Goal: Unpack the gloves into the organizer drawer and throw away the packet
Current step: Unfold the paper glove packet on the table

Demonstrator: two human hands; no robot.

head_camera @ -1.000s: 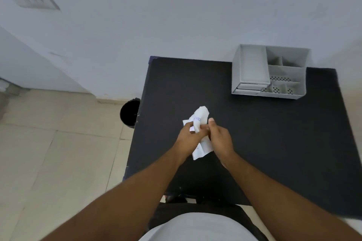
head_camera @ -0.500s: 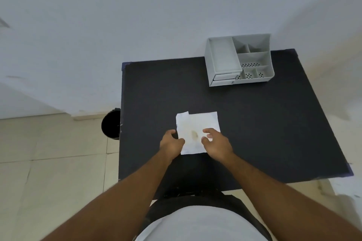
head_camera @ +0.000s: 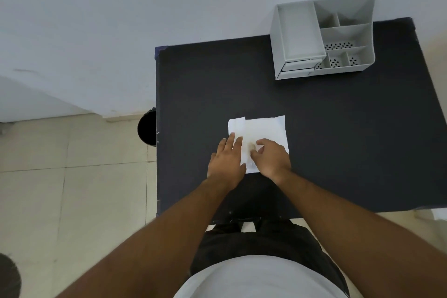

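A white glove packet [head_camera: 266, 128] lies flat on the black table [head_camera: 338, 143], near the front middle. My left hand [head_camera: 226, 161] rests flat on the packet's left edge, fingers stretched out. Curled over the packet's near middle, my right hand [head_camera: 271, 158] pinches the paper with thumb and fingers. The near part of the packet is hidden under both hands. The grey organizer [head_camera: 275, 31] stands at the table's back right, and its small drawer [head_camera: 297, 69] at the lower front is closed. No loose gloves are visible.
A black bin [head_camera: 147, 129] stands on the tiled floor against the table's left edge. A white wall runs right behind the table. The organizer's top tray and its compartments look empty.
The crumpled packet, held up in both hands a second ago, now lies spread flat on the table. My left hand has opened onto its left edge. The camera view shifted left.
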